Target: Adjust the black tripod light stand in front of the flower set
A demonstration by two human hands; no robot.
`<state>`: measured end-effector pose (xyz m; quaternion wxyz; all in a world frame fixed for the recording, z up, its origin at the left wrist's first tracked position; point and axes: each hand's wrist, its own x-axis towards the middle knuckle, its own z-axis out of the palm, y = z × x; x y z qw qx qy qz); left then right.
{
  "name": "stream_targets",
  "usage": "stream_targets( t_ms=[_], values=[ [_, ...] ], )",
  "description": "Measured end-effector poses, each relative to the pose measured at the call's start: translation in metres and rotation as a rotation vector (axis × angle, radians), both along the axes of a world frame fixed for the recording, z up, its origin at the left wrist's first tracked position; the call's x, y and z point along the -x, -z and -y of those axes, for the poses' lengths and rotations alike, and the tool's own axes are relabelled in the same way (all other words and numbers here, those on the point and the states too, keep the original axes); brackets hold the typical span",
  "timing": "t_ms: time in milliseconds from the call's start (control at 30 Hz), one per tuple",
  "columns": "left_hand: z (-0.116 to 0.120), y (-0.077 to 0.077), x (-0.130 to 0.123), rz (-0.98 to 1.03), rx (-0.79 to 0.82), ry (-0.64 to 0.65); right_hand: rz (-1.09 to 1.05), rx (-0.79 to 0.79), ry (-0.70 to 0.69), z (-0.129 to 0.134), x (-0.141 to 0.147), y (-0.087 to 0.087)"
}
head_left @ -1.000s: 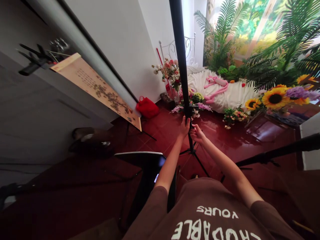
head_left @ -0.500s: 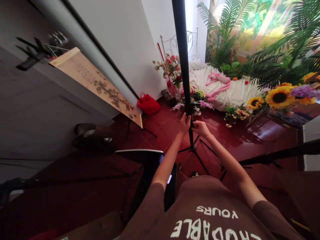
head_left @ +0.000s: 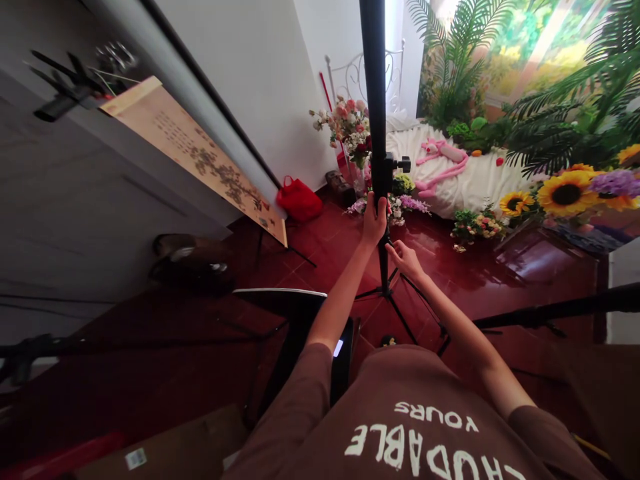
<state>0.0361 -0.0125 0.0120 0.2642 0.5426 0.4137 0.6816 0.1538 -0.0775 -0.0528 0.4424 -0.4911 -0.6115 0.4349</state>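
Observation:
A black tripod stand [head_left: 375, 87] rises upright in front of me, its legs spread on the red tiled floor. My left hand [head_left: 375, 219] is wrapped round its pole, just below a collar with a black knob [head_left: 403, 164] that sticks out to the right. Lower on the same pole, my right hand [head_left: 404, 259] pinches a small dark part at the pole's right side; the fingers cover most of that part.
A hanging scroll [head_left: 200, 160] and a red bag [head_left: 300, 200] are to the left. Flowers [head_left: 345, 127], a white-draped bed [head_left: 450, 180] and sunflowers [head_left: 565, 193] lie beyond. Another black pole [head_left: 555, 310] crosses at right. A cardboard box [head_left: 175, 443] sits lower left.
The collar and its knob now stand higher on the pole, above my left hand. My left hand has moved up, away from my right hand, which stays low on the pole.

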Motion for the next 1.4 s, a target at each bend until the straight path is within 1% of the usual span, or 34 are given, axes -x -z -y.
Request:
stream_targets(
  t_ms=[67,100,167,233,300,367,467,600,700,800,867,933,967,1033,1100,1133,1167,1200,1233,1267,1300,1333,1367,1400],
  values=[
    [0.0,-0.004,0.001,-0.004,-0.002,0.013,-0.163,0.131,-0.018,0.002,0.01,0.004],
    [0.0,-0.004,0.002,-0.006,-0.002,0.009,-0.265,0.224,-0.033,0.003,0.016,0.005],
    [0.0,-0.002,0.003,-0.007,0.004,0.002,-0.523,0.446,-0.067,0.004,0.026,0.003],
    [0.0,0.0,0.003,0.002,0.015,0.018,-0.825,0.646,-0.111,0.005,0.033,-0.004],
    [0.0,0.001,0.002,0.015,0.027,0.052,-1.096,0.766,-0.128,0.005,0.037,-0.013],
    [0.001,0.001,0.002,0.029,0.034,0.065,-1.275,0.827,-0.103,0.006,0.04,-0.022],
    [0.002,0.001,0.001,0.031,0.041,0.057,-1.394,0.854,-0.026,0.007,0.044,-0.029],
    [0.004,0.004,-0.001,0.016,0.03,0.053,-1.449,0.828,0.019,0.007,0.049,-0.03],
    [0.006,0.006,-0.004,0.008,0.032,0.022,-1.429,0.872,-0.012,0.008,0.045,-0.03],
    [0.011,0.014,-0.008,-0.015,0.043,-0.041,-1.345,0.942,-0.108,0.016,0.03,-0.029],
    [0.018,0.027,-0.01,-0.04,0.052,-0.099,-1.275,0.947,-0.136,0.025,0.013,-0.024],
    [0.029,0.049,-0.011,-0.069,0.065,-0.148,-1.203,0.91,-0.114,0.037,-0.008,-0.014],
    [0.036,0.064,-0.011,-0.085,0.077,-0.166,-1.165,0.881,-0.09,0.043,-0.019,-0.008],
    [0.053,0.099,-0.012,-0.106,0.14,-0.164,-1.08,0.816,-0.01,0.058,-0.043,0.008],
    [0.075,0.139,-0.016,-0.088,0.271,-0.176,-1.002,0.761,0.122,0.075,-0.067,0.026],
    [0.088,0.158,-0.019,-0.085,0.377,-0.16,-0.968,0.753,0.186,0.084,-0.079,0.035],
    [0.101,0.176,-0.024,-0.081,0.516,-0.123,-0.938,0.757,0.239,0.094,-0.09,0.044],
    [0.114,0.192,-0.029,-0.091,0.669,-0.06,-0.914,0.764,0.282,0.104,-0.102,0.052],
    [0.126,0.205,-0.036,-0.126,0.786,0.033,-0.9,0.764,0.327,0.115,-0.114,0.06],
    [0.138,0.215,-0.042,-0.184,0.861,0.177,-0.901,0.76,0.384,0.127,-0.127,0.067],
    [0.148,0.222,-0.05,-0.236,0.899,0.323,-0.908,0.757,0.442,0.139,-0.139,0.074],
    [0.157,0.225,-0.057,-0.259,0.916,0.422,-0.911,0.753,0.491,0.151,-0.152,0.08],
    [0.163,0.225,-0.065,-0.291,0.911,0.512,-0.919,0.743,0.545,0.164,-0.166,0.086],
    [0.166,0.223,-0.072,-0.327,0.883,0.556,-0.925,0.733,0.604,0.176,-0.179,0.091]
  ],
)
